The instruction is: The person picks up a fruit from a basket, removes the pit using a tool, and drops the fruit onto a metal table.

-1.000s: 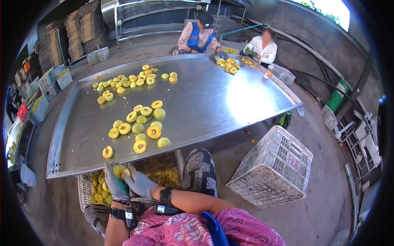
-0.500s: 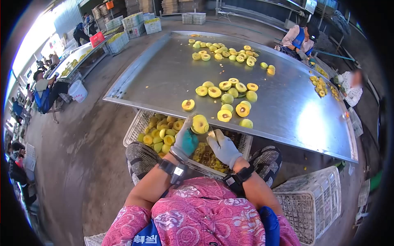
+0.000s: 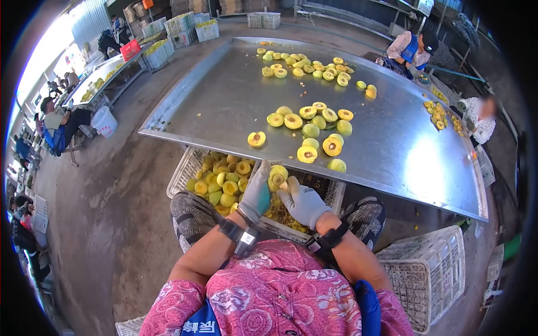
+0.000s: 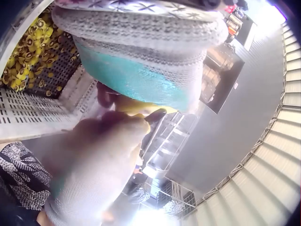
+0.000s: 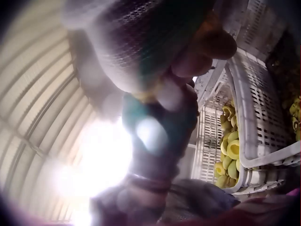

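Gloved left hand (image 3: 257,189) grips halved yellow-green fruit (image 3: 277,177), right fingertips touching it, just beyond near edge of shiny metal tabletop (image 3: 224,101); open metal lies left.

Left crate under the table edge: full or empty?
Not empty: left crate holds heaped fruit halves, seen in head and right wrist views. Table edge hides part; cannot tell if full.

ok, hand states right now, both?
Left hand: closed, holding a cut yellow-green fruit.
Right hand: fingers bent, up against that fruit; whether it grips anything cannot be told.
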Demonstrator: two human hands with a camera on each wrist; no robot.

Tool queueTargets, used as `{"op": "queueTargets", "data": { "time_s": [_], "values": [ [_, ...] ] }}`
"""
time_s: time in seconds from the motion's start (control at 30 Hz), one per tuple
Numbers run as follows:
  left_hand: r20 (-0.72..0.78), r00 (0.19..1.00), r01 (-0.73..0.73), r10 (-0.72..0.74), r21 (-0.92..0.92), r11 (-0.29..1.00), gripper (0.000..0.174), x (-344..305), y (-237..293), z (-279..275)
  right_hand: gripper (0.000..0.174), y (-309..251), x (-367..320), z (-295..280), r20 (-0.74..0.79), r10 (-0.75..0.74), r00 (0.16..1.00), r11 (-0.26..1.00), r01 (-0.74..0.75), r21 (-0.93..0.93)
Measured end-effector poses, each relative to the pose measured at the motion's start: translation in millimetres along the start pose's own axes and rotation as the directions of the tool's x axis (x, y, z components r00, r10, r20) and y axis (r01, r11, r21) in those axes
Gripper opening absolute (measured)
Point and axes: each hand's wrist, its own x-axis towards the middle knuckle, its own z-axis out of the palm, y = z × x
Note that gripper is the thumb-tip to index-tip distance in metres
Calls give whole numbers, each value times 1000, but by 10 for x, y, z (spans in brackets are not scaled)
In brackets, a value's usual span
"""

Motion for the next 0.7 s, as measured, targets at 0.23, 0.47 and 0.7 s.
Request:
{"op": "queueTargets", "data": {
  "time_s": [0.23,0.47,0.7],
  "values": [
    [-40,985,170,-166,169,971,45,89,-15,-129,38,115,-25,171,55,30,998,999,-29,-24],
    [-158,881,243,-445,960,141,58,28,737,450,42,141,-53,285,144,98,985,995,-99,-2],
    [52,998,-41,23,373,927,49,80,102,101,40,215,62,297,-140,124,982,944,-74,320]
  ]
}}
